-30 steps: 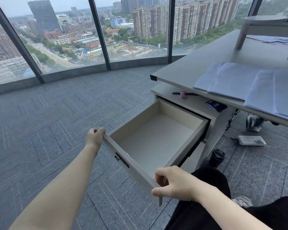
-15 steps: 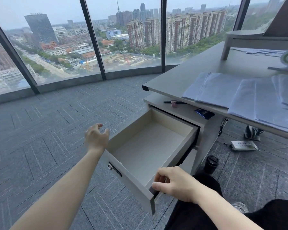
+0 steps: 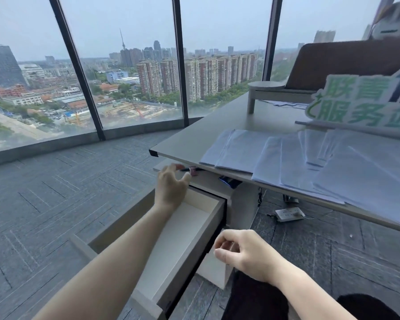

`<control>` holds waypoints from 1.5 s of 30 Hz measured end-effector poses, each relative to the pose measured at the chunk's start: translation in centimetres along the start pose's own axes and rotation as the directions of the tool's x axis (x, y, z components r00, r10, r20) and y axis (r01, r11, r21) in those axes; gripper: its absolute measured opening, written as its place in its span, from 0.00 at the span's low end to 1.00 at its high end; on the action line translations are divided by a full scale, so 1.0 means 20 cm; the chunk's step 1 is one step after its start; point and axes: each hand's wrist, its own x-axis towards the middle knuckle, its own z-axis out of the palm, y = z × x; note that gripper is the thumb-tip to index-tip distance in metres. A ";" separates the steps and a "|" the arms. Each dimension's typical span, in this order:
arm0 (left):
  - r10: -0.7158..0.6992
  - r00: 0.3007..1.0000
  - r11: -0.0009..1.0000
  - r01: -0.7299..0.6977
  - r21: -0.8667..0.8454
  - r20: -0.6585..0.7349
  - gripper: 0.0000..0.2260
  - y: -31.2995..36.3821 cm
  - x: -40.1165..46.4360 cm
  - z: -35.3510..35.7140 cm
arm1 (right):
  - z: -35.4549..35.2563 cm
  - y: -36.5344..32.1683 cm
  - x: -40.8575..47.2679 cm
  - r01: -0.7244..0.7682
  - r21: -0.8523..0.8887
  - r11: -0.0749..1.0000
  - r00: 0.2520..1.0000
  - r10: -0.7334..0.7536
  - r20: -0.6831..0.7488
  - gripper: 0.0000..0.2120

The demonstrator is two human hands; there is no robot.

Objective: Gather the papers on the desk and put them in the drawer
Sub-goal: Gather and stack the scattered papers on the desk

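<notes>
Several white papers (image 3: 310, 162) lie spread in overlapping stacks along the near edge of the grey desk (image 3: 208, 132). Below the desk, the pale drawer (image 3: 183, 239) of a small cabinet stands pulled out, and nothing lies inside it. My left hand (image 3: 171, 185) hovers above the drawer's back end, fingers loosely spread, holding nothing. My right hand (image 3: 243, 250) hangs beside the drawer's right wall with fingers loosely curled, touching nothing that I can see.
A green-lettered sign (image 3: 360, 102) and a monitor stand (image 3: 270, 88) sit on the desk behind the papers. A pen and small clip (image 3: 192, 170) lie on the cabinet top. A power strip (image 3: 289, 213) lies on the carpet under the desk.
Both hands have let go of the drawer front. My left hand rose toward the cabinet top and desk edge. The view tilted up, showing more of the desk.
</notes>
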 end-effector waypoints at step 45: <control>0.489 0.584 0.847 -0.495 -0.193 0.648 0.24 1.67 -0.54 1.80 | -1.61 0.88 -0.99 -0.833 -0.101 0.543 0.428 0.518 -0.741 0.37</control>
